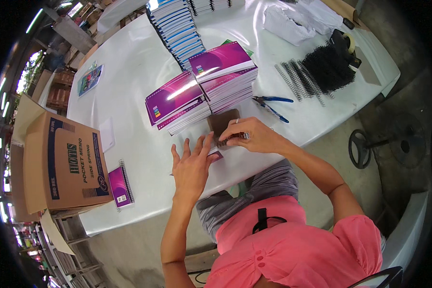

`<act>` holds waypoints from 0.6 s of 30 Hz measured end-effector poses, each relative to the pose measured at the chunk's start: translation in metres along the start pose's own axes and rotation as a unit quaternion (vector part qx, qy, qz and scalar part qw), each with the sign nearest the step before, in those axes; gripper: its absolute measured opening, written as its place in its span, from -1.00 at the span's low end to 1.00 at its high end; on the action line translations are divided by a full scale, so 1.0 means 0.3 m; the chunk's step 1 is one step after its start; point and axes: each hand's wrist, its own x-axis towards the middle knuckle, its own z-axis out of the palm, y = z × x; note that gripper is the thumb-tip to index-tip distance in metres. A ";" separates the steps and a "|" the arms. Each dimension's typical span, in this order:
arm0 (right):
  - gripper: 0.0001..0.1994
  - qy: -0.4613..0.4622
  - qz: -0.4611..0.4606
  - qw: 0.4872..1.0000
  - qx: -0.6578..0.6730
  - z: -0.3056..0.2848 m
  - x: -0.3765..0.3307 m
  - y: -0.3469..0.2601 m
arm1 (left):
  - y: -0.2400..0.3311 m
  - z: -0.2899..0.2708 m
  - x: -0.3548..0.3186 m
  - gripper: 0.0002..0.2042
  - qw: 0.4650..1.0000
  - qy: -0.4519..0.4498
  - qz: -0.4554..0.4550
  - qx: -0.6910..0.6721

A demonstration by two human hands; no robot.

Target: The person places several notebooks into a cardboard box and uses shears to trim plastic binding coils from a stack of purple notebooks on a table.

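Observation:
My left hand (191, 165) lies with its fingers spread at the near edge of the table, its thumb and index fingertip by a small memo pad. Only a purple corner of the pad (217, 156) shows; my hands hide the rest. My right hand (254, 136) is closed in a pinch on a dark spiral binding coil (222, 143) beside the pad, just right of the left fingertips. Behind my hands is a piece of brown cardboard (222, 121). Two stacks of purple memo pads (174, 98) stand beyond it.
Blue-handled pliers (273, 103) lie right of the stacks. Farther right is a heap of black spiral coils (324, 69), with a tape dispenser (345, 45). Blue-edged books (177, 33) are piled behind. At left are a finished purple notebook (121, 185) and an open carton (74, 161).

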 end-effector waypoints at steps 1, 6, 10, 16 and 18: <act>-0.81 -0.018 -0.016 1.000 0.012 0.004 0.008 0.016 | 0.000 -0.001 0.001 -0.47 1.000 0.002 -0.003 0.000; -0.80 -0.068 -0.025 0.997 0.038 -0.001 0.029 0.041 | -0.004 -0.003 0.005 -0.45 1.000 0.014 0.015 0.000; -0.85 -0.159 0.032 0.986 0.028 -0.032 0.041 0.015 | -0.012 0.005 0.004 -0.44 1.000 0.012 0.018 0.003; -0.84 -0.098 -0.040 0.984 -0.141 0.014 0.010 -0.012 | -0.011 0.000 0.009 -0.42 1.000 -0.014 0.004 -0.016; -0.84 -0.077 -0.079 0.977 -0.182 0.020 0.000 -0.022 | -0.004 -0.009 0.016 -0.42 0.998 -0.021 0.003 -0.058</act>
